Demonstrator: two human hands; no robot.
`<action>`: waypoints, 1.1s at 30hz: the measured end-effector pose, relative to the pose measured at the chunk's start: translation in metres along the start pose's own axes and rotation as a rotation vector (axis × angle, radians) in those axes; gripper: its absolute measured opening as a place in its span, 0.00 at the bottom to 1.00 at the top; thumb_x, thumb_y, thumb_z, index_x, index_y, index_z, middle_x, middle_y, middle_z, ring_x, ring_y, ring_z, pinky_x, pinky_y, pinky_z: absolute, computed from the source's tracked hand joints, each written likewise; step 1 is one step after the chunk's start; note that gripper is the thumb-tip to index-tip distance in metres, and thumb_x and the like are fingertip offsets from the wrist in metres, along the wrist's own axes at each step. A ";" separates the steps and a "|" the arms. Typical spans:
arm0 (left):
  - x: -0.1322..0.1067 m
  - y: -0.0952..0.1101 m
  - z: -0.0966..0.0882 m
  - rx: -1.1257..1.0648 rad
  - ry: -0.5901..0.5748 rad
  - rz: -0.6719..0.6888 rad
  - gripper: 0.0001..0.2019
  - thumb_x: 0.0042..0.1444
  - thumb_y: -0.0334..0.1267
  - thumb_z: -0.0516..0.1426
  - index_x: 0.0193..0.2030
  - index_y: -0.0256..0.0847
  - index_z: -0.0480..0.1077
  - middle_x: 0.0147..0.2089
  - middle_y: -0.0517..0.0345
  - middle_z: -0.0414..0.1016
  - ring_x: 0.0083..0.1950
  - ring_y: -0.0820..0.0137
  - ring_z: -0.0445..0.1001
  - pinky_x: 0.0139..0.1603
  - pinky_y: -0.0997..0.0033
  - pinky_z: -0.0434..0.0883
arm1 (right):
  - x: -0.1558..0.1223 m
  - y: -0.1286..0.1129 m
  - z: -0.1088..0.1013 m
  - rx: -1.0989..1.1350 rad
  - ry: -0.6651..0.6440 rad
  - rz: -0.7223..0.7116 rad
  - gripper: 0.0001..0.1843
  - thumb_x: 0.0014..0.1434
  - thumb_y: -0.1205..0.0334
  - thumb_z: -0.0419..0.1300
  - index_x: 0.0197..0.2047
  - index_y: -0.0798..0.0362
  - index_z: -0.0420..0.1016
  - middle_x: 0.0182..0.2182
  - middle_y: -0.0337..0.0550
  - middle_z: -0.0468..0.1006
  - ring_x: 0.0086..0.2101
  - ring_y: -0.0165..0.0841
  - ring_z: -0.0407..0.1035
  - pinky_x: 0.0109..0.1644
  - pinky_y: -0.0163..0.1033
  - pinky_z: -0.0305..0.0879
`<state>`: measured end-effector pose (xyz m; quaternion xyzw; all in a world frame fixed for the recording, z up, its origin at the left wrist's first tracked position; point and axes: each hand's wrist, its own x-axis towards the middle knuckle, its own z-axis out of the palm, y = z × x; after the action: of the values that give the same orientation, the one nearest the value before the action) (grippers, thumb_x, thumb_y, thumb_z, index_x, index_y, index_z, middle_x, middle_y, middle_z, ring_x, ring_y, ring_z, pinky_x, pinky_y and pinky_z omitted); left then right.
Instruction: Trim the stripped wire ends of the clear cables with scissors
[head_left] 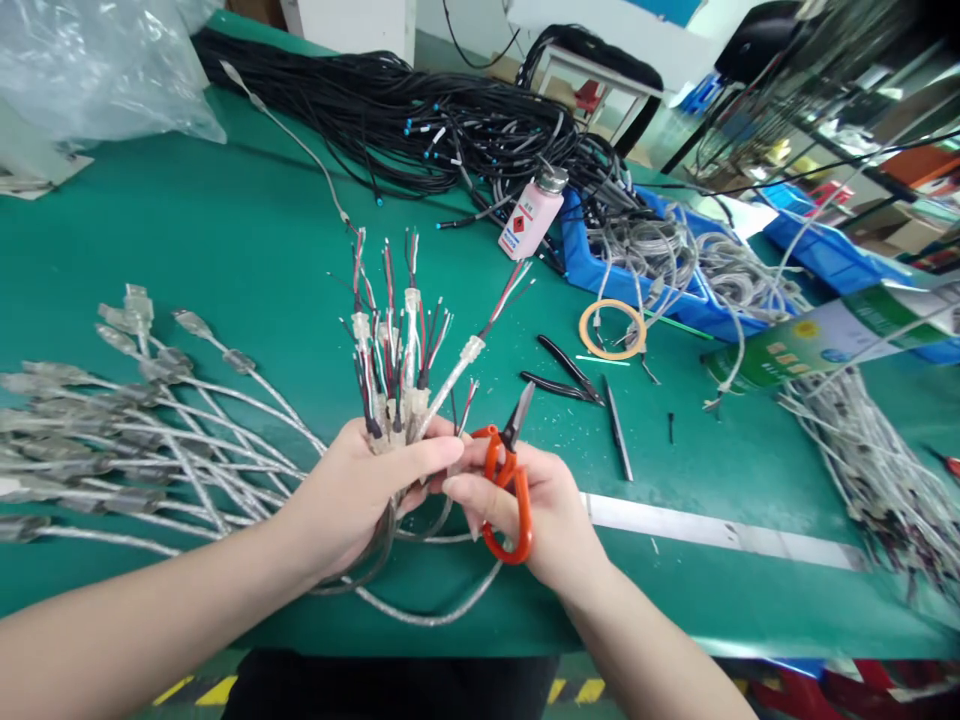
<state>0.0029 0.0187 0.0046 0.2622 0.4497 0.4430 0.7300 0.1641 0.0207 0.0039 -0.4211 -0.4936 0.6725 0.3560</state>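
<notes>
My left hand (pixel 375 480) is closed around a bundle of clear-sheathed cables (pixel 409 405). Their stripped ends point up and away, with thin red, white and black wires (pixel 388 290) fanned out. My right hand (pixel 536 495) holds orange-handled scissors (pixel 514 480), blades pointing up and away from the bundle. The right thumb and fingers also meet near the left thumb, at a cable end (pixel 466 405) with thin wires. What exactly they pinch there is partly hidden. Cable tails with plastic connectors (pixel 139 315) spread over the table to the left of my left hand.
Black cables (pixel 337 110) lie across the back of the green table (pixel 247 220). A pink bottle (pixel 531 215) stands by blue bins (pixel 585 250) of coiled cables. Pliers (pixel 566 375), tweezers (pixel 618 430) and a tape roll (pixel 613 330) lie on the right. More cables (pixel 862 470) are heaped far right.
</notes>
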 end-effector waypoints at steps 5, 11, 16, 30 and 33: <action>-0.003 0.001 0.000 -0.015 -0.033 -0.035 0.09 0.47 0.36 0.67 0.28 0.39 0.72 0.24 0.63 0.70 0.25 0.77 0.67 0.21 0.81 0.60 | 0.001 0.001 0.008 0.066 -0.018 -0.020 0.08 0.54 0.60 0.69 0.28 0.52 0.77 0.22 0.33 0.73 0.20 0.23 0.61 0.24 0.32 0.59; -0.005 0.002 -0.001 -0.009 0.025 0.003 0.08 0.48 0.35 0.65 0.26 0.39 0.69 0.21 0.66 0.66 0.21 0.79 0.61 0.20 0.81 0.60 | -0.001 0.006 0.006 0.054 -0.040 0.097 0.11 0.52 0.57 0.71 0.29 0.53 0.74 0.23 0.37 0.78 0.19 0.24 0.63 0.23 0.32 0.60; -0.004 0.004 -0.002 -0.016 0.078 0.014 0.08 0.47 0.36 0.65 0.26 0.40 0.69 0.20 0.66 0.65 0.20 0.79 0.60 0.19 0.80 0.60 | -0.003 0.010 0.008 0.051 -0.073 0.142 0.12 0.52 0.56 0.71 0.30 0.53 0.74 0.23 0.37 0.79 0.18 0.23 0.63 0.23 0.30 0.61; -0.004 0.007 -0.003 0.033 0.078 0.034 0.06 0.49 0.38 0.64 0.26 0.40 0.75 0.26 0.60 0.74 0.21 0.79 0.60 0.19 0.78 0.58 | -0.005 0.010 0.011 0.077 -0.098 0.240 0.12 0.52 0.56 0.70 0.29 0.53 0.74 0.24 0.39 0.80 0.20 0.25 0.67 0.25 0.31 0.65; -0.004 0.007 -0.002 0.014 0.058 0.026 0.05 0.48 0.37 0.64 0.25 0.40 0.75 0.24 0.59 0.74 0.20 0.78 0.61 0.19 0.78 0.58 | -0.005 0.010 0.012 0.097 -0.116 0.235 0.11 0.50 0.58 0.72 0.28 0.53 0.75 0.23 0.37 0.79 0.20 0.25 0.67 0.25 0.31 0.64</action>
<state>-0.0028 0.0189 0.0108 0.2601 0.4704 0.4567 0.7088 0.1543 0.0092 -0.0027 -0.4184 -0.4276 0.7559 0.2657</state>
